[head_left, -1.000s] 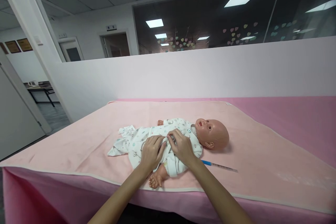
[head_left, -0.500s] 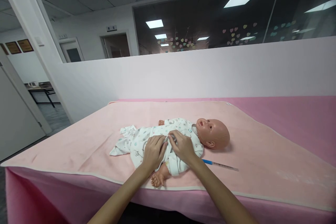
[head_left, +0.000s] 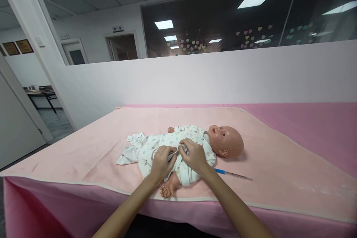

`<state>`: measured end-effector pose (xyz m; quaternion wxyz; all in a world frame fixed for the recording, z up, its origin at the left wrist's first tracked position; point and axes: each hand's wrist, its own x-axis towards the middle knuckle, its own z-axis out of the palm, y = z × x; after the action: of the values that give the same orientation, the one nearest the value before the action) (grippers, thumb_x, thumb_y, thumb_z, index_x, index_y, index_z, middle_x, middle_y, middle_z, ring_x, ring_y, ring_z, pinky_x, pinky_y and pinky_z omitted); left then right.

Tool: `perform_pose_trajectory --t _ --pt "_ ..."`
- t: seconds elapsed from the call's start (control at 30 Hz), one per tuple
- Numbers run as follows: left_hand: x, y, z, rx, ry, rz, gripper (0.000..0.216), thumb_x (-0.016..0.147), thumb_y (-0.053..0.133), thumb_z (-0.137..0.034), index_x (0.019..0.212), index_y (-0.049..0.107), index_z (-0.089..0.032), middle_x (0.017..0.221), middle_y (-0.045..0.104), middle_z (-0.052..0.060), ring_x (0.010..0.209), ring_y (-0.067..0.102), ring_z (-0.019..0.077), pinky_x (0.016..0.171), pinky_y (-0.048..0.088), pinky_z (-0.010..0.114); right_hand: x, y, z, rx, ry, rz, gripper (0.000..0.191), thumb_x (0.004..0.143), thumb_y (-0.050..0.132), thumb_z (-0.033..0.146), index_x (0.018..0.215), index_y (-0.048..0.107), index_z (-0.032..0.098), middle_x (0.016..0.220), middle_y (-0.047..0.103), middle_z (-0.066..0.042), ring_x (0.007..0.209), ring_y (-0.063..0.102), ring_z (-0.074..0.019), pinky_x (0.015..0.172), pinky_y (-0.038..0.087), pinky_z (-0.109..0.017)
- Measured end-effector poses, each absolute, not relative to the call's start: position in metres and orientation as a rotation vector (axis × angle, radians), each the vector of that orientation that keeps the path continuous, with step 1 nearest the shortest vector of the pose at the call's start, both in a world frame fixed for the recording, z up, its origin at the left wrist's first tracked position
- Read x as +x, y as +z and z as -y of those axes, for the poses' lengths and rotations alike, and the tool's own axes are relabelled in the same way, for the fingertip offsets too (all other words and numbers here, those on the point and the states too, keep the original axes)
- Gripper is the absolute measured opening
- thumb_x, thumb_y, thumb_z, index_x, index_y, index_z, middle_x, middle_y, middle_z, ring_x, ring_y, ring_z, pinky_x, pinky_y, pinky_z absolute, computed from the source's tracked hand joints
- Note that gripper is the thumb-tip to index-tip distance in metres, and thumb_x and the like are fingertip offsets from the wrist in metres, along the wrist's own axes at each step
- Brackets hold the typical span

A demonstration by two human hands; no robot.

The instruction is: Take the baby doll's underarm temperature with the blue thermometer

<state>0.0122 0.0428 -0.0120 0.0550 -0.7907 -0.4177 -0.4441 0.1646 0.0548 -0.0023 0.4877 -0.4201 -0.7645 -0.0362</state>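
A baby doll (head_left: 227, 141) lies on its back, head to the right, mouth open. It wears a white printed baby shirt (head_left: 192, 132) and matching trousers (head_left: 145, 152). My left hand (head_left: 162, 163) is at the doll's waist, its fingers closed on the shirt's edge. Beside it, my right hand (head_left: 193, 156) pinches the shirt's cloth at the belly, fingertips almost meeting the left ones. The exact spot of each pinch is partly hidden by the fingers. One doll hand (head_left: 167, 189) sticks out of its sleeve below my wrists.
A thin blue-ended stick, perhaps a thermometer (head_left: 234, 174), lies right of the doll's shoulder. Under everything spreads a peach blanket (head_left: 279, 156) over a pink cover (head_left: 329, 130). A low white wall (head_left: 223, 78) stands behind, and a door (head_left: 19, 119) is at far left.
My left hand's fingers have bent and drawn in on the shirt's edge, lifting a fold of cloth. My right hand stays almost in place; the doll has not moved.
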Motion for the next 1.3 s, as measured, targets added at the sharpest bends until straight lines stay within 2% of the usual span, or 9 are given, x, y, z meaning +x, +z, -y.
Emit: perform_pose_trajectory --t 0.17,0.4,0.53,0.67,0.83,1.07,1.3 --pt "0.014 -0.015 -0.043 -2.385 -1.420 1.262 0.009 0.081 0.047 -0.024 0.076 0.054 -0.020 0.076 0.061 0.002 0.075 0.055 0.0157 0.070 0.042 0.030 0.164 -0.004 -0.056 -1.024 -0.102 1.844 0.014 0.080 0.044 0.018 0.076 0.057 0.020 0.072 0.061 0.000 0.063 0.056 -0.0121 0.055 0.036 -0.021" --pt "0.011 -0.008 -0.042 -2.330 -1.571 1.403 0.013 0.081 0.050 -0.030 0.087 0.056 -0.020 0.083 0.063 0.003 0.081 0.056 0.0171 0.074 0.042 0.032 0.164 -0.004 -0.055 -1.034 -0.092 1.844 0.014 0.080 0.044 0.018 0.077 0.057 0.020 0.071 0.061 0.000 0.061 0.055 -0.0122 0.056 0.036 -0.022" --pt "0.011 0.000 -0.043 -2.423 -1.369 1.431 0.019 0.083 0.047 -0.032 0.093 0.061 -0.023 0.097 0.063 0.002 0.092 0.054 0.0197 0.083 0.038 0.036 0.164 -0.004 -0.056 -1.038 -0.114 1.839 0.014 0.078 0.045 0.017 0.077 0.058 0.020 0.070 0.061 0.000 0.059 0.055 -0.0113 0.054 0.036 -0.021" --pt "0.016 -0.001 -0.044 -2.488 -1.181 1.285 0.021 0.084 0.046 -0.026 0.099 0.061 -0.025 0.105 0.062 0.002 0.097 0.052 0.0196 0.084 0.035 0.036 0.164 -0.005 -0.055 -1.040 -0.126 1.826 0.016 0.076 0.045 0.013 0.076 0.058 0.021 0.072 0.061 0.000 0.061 0.055 -0.0112 0.055 0.037 -0.021" --pt "0.019 -0.005 -0.044 -2.510 -1.176 1.206 0.017 0.083 0.045 -0.020 0.094 0.059 -0.021 0.102 0.062 0.004 0.096 0.051 0.0187 0.084 0.036 0.035 0.165 -0.004 -0.054 -1.017 -0.090 1.838 0.017 0.074 0.044 0.010 0.076 0.058 0.021 0.074 0.061 0.000 0.065 0.056 -0.0118 0.059 0.039 -0.021" --pt "0.018 -0.005 -0.050 -2.505 -1.433 1.426 0.010 0.073 0.060 -0.023 0.083 0.061 -0.022 0.094 0.063 0.001 0.092 0.054 0.0190 0.082 0.039 0.035 0.166 -0.004 -0.053 -1.004 -0.066 1.859 0.021 0.075 0.042 0.007 0.078 0.058 0.020 0.076 0.061 0.000 0.068 0.057 -0.0125 0.060 0.039 -0.021" --pt "0.015 -0.009 -0.052 -2.550 -1.597 1.417 0.013 0.075 0.058 -0.021 0.085 0.066 -0.023 0.092 0.065 0.002 0.092 0.056 0.0186 0.084 0.040 0.036 0.165 -0.005 -0.055 -1.017 -0.078 1.821 0.020 0.079 0.041 0.009 0.082 0.058 0.020 0.078 0.062 -0.001 0.070 0.058 -0.0129 0.061 0.041 -0.021"
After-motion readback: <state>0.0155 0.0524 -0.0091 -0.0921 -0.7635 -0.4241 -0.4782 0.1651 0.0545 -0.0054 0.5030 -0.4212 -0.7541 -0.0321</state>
